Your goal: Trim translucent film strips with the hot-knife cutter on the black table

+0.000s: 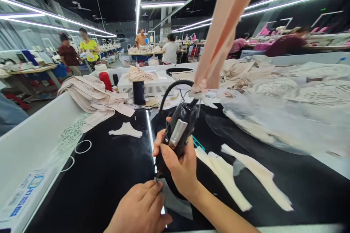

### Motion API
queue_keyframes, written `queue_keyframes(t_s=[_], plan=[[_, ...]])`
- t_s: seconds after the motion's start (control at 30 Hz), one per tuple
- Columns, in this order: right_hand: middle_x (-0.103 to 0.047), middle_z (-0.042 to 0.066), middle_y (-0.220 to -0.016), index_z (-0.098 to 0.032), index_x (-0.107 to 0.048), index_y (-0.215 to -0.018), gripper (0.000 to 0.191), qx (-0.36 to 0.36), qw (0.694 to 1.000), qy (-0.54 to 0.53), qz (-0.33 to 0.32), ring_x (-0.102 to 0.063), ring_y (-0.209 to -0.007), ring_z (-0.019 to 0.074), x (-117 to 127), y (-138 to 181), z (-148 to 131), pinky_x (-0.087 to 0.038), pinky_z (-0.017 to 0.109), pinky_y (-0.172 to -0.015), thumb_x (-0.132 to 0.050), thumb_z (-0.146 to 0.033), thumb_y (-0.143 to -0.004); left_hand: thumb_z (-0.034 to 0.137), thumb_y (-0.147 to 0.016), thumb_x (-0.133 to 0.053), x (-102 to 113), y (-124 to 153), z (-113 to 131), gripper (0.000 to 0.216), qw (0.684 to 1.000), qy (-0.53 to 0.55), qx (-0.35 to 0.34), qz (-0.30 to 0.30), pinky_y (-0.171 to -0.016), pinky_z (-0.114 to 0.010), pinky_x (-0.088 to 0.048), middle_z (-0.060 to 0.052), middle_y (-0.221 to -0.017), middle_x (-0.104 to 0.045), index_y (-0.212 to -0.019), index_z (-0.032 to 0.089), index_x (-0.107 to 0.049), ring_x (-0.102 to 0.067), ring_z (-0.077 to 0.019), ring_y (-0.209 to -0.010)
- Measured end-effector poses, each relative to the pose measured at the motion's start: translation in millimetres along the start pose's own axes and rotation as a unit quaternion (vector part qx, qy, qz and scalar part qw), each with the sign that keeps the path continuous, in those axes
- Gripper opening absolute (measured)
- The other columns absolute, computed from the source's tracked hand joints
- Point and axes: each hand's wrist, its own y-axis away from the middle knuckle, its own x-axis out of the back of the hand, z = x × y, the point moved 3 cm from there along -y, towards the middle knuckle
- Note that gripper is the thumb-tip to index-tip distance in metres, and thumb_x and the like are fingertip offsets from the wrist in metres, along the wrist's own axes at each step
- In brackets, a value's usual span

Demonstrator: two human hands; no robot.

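My right hand [182, 165] is wrapped round a black corded hand-held power tool [175, 134] with a silver plate on its side; its exact kind I cannot tell. The tool tilts, its lower tip close to my left fingertips. A peach fabric strip [216, 36] is knotted at its top and runs upward. My left hand [144, 204] is closed in a pinch at the end of a sheer grey fabric piece [177, 204], right beneath the tip. Cream cut fabric pieces [226, 178] lie to the right, and a small white one [125, 130] lies farther left.
Bagged beige garments [287, 105] pile up on the right. On the left are folded fabric [93, 98], green elastic bands [72, 131], white rings [83, 147] and a box [24, 196]. A phone [139, 93] leans at the back. Co-workers are in the background.
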Motion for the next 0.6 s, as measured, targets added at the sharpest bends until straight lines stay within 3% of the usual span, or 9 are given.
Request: queue_keyframes(t_s=[0.1,0.37,0.6], plan=[[-0.062,-0.005,-0.083,-0.028,-0.053,-0.102,0.019,0.007,1.0,-0.008,-0.014,-0.059,-0.061,0.012,3,-2,0,-0.054,0.026,-0.058,-0.068,-0.028,-0.089,0.035,-0.11,-0.033,-6,0,-2,0.046,1.0,-0.002,0.001,0.029,-0.07,-0.028,-0.06,-0.006,-0.093,-0.078,-0.09,0.013,-0.069,-0.074,-0.0176,-0.086],[-0.066,-0.001,-0.085,-0.027,-0.055,-0.104,0.022,0.038,0.999,0.011,-0.021,-0.063,-0.062,0.0135,18,1,-18,-0.057,0.026,-0.06,-0.071,-0.036,-0.092,0.037,-0.109,-0.036,-6,-3,-4,0.043,1.0,-0.005,-0.004,0.004,-0.07,-0.027,-0.061,-0.006,-0.098,-0.077,-0.098,0.013,-0.069,-0.074,-0.0171,-0.089],[-0.063,-0.003,-0.085,-0.028,-0.051,-0.102,0.03,0.014,1.0,0.001,-0.021,-0.06,-0.058,0.012,34,23,-36,-0.054,0.025,-0.053,-0.074,-0.044,-0.09,0.033,-0.111,-0.032,18,-10,0,0.042,0.996,-0.014,0.014,-0.083,-0.079,-0.032,-0.061,-0.008,-0.109,-0.077,-0.109,0.015,-0.07,-0.074,-0.0202,-0.098]])
